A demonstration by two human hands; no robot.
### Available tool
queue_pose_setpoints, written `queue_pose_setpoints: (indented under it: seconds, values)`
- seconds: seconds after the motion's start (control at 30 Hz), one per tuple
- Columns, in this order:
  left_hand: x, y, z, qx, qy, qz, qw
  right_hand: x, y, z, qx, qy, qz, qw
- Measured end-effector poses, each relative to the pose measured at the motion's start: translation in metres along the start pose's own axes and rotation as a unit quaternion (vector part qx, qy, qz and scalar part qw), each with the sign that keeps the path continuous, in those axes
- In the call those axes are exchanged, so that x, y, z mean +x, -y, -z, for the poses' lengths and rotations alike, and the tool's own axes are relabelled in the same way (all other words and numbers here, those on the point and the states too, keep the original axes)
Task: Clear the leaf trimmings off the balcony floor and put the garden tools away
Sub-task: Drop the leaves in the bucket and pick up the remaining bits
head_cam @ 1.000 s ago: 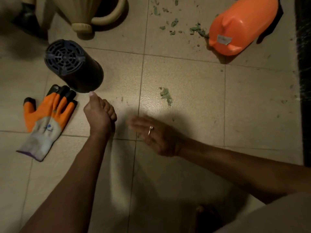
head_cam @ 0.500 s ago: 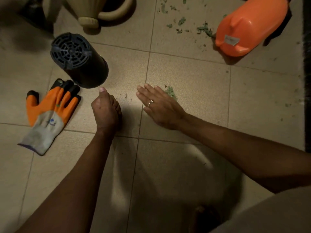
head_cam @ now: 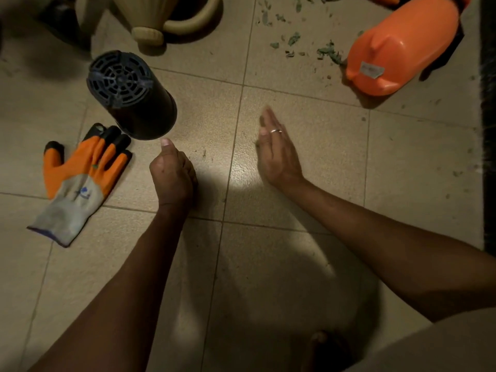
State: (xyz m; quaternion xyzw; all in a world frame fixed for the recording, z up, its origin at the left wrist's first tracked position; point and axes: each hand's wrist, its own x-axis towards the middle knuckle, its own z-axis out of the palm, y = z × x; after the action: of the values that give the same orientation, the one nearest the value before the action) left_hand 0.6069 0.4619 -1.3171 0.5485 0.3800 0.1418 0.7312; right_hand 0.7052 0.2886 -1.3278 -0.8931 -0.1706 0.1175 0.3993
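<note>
One black pot (head_cam: pixel 134 95), one orange jug (head_cam: pixel 402 47) and perhaps two stacked gloves (head_cam: pixel 80 178) are sitting here, leaf trimmings (head_cam: pixel 328 52) beside the jug. My right hand (head_cam: pixel 279 154) is touching the floor (head_cam: pixel 295 264), fingers straight; my left hand (head_cam: pixel 171 178) is resting fisted.

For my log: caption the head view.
Open right hand and curled left hand on floor tiles, beside black plastic pot and orange glove; leaf trimmings lie near orange container.

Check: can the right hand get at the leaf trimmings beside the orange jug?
Probably yes: the right hand is open, and only floor tile lies between it and the leaf trimmings by the orange jug.
</note>
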Motion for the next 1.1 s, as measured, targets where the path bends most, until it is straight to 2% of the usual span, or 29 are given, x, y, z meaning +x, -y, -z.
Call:
queue_pose_setpoints:
  seconds: [0.1,0.2,0.27,0.4,0.43,0.53,0.67,0.73,0.83,0.93,1.0,1.03,1.1]
  values:
    - [-0.001,0.001,-0.001,0.019,0.009,-0.018,1.000,0.007,0.014,-0.014,0.043,0.112,0.068,0.990]
    - [0.000,0.001,-0.001,0.019,0.006,-0.017,1.000,0.012,0.026,-0.016,0.184,0.159,0.053,0.969]
    - [0.001,0.001,0.001,0.009,0.006,-0.016,1.000,0.016,0.030,-0.010,0.227,0.088,0.031,0.969]
    - [-0.001,0.001,0.005,0.006,0.012,-0.016,1.000,0.007,0.012,-0.004,0.222,-0.159,-0.014,0.962]
    - [-0.001,0.001,0.005,0.007,0.011,-0.013,1.000,-0.002,0.007,-0.008,0.213,-0.181,-0.029,0.960]
    - [0.000,0.001,0.004,0.007,0.008,-0.011,1.000,-0.025,0.005,-0.033,0.186,-0.172,-0.041,0.966]
    - [0.000,0.002,0.006,0.025,0.009,-0.011,1.000,-0.005,0.033,-0.065,0.166,-0.190,-0.055,0.966]
    - [0.000,0.002,0.005,0.033,0.015,-0.013,0.999,0.010,0.046,-0.073,0.177,-0.164,-0.039,0.970]
    - [0.000,0.002,0.005,0.040,0.017,-0.021,0.999,0.024,0.066,-0.072,0.269,-0.087,-0.047,0.958]
    - [0.003,0.004,0.008,0.042,0.006,-0.015,0.999,0.033,0.070,-0.049,0.314,-0.105,-0.072,0.941]
    - [0.006,0.006,0.008,0.042,0.002,-0.018,0.999,0.042,0.056,-0.025,0.273,-0.111,-0.059,0.954]
    - [0.007,0.008,0.007,0.043,0.000,-0.019,0.999,0.046,0.049,-0.012,0.230,-0.070,-0.041,0.970]
    - [0.008,0.008,0.005,0.044,-0.008,-0.020,0.999,0.050,0.042,0.009,0.087,0.071,-0.013,0.994]
